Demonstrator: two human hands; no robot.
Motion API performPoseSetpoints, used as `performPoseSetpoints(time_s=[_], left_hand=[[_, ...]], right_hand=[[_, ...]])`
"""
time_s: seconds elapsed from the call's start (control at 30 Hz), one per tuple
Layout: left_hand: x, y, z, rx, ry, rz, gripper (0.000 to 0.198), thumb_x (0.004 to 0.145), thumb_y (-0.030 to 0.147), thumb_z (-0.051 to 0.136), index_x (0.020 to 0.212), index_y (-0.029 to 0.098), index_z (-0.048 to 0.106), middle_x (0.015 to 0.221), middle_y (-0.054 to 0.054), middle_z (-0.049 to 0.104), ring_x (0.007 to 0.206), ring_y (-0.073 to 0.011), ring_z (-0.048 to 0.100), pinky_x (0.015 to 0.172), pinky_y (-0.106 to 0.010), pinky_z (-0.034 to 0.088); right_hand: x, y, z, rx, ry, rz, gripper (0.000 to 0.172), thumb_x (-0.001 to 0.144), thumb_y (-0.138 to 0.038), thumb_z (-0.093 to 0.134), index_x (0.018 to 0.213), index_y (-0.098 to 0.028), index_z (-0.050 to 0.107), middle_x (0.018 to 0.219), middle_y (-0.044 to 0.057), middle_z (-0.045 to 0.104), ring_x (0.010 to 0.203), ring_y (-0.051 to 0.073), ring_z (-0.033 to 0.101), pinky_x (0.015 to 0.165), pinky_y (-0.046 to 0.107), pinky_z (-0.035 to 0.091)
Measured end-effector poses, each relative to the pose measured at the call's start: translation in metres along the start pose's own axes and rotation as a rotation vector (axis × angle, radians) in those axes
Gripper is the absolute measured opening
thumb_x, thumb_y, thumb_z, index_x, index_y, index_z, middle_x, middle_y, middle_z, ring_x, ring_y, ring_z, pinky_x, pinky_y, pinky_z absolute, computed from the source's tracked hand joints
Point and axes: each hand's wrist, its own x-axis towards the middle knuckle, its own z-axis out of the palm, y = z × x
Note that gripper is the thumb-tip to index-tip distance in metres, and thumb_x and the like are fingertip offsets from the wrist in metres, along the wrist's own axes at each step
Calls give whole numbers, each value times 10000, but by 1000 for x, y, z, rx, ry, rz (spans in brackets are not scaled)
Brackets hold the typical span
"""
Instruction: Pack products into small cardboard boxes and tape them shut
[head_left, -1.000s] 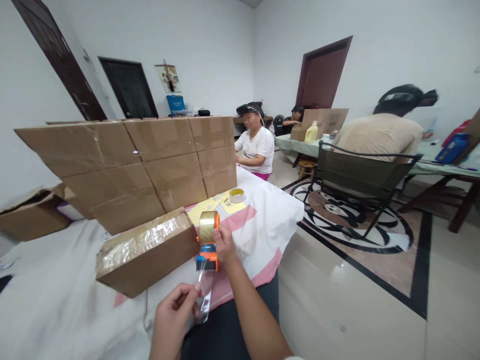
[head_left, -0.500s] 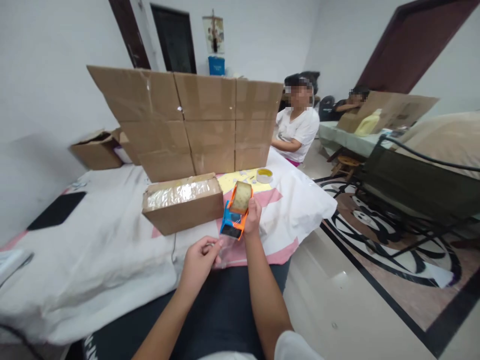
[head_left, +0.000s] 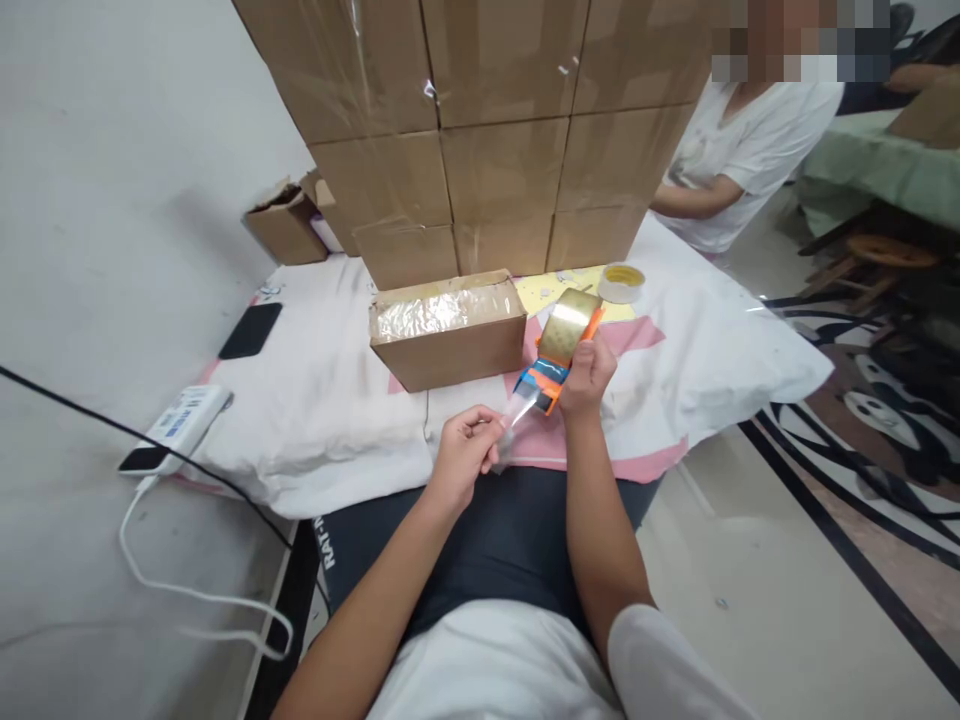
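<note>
My right hand (head_left: pixel 590 374) is closed around an orange and blue tape dispenser (head_left: pixel 553 370) that carries a wide roll of packing tape (head_left: pixel 571 325). From the dispenser's front a short strip of clear tape (head_left: pixel 519 408) runs down to my left hand (head_left: pixel 470 450), whose thumb and fingers pinch its free end. Just beyond my hands stands a closed cardboard box (head_left: pixel 450 352), its top covered with shiny tape. Behind it rises a wall of stacked cardboard boxes (head_left: pixel 502 170).
A loose tape roll (head_left: pixel 622 283) lies on the cloth-covered table (head_left: pixel 300 400). At left are a black phone-like slab (head_left: pixel 251 330), a white power strip (head_left: pixel 176 430) with cables, and an opened carton (head_left: pixel 289 225). A person in a white shirt (head_left: pixel 750 150) sits behind the table's right side.
My view has tipped down and turned left. The tape strip between my left hand and the dispenser shows longer, and the dispenser has turned a little.
</note>
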Motion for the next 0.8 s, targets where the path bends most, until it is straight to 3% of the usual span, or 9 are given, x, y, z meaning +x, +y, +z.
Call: performPoseSetpoints(time_s=[0.1,0.3,0.47,0.67,0.8], left_hand=[[0,-5,-1,15,-11,2,342,746,476,766,717,176,605,405,79,488,332,-39,328,363,-165,215],[5,-17,-5,128,-34,57,370,758,534,730,735,185,610,412,71,511,322,-52,343,354,-176,246],[11,-22,-6,198,-7,122,360,778,537,699,752,184,632,421,65,521,323,-66,349,358,-197,257],[7,-30,-4,341,111,352,269,863,443,649,772,190,672,466,54,538,446,-102,484,494,-226,375],[3,-28,-3,448,121,559,250,862,406,655,712,208,687,562,9,614,577,-139,537,673,-299,459]], right_hand=[[-1,0,4,54,78,-9,443,977,-590,469,742,-216,498,654,-25,420,586,136,465,548,277,387],[-1,-13,17,183,159,148,482,955,-630,467,689,-237,387,612,-40,389,541,126,460,515,259,409],[0,-30,22,267,141,241,465,925,-638,489,716,-222,480,594,-15,486,564,154,548,531,275,468],[1,-36,19,387,63,384,406,752,-600,723,791,-215,602,630,3,624,607,187,644,561,291,546],[0,-43,15,461,27,473,385,772,-584,707,810,-203,666,605,24,661,611,219,686,537,307,567]])
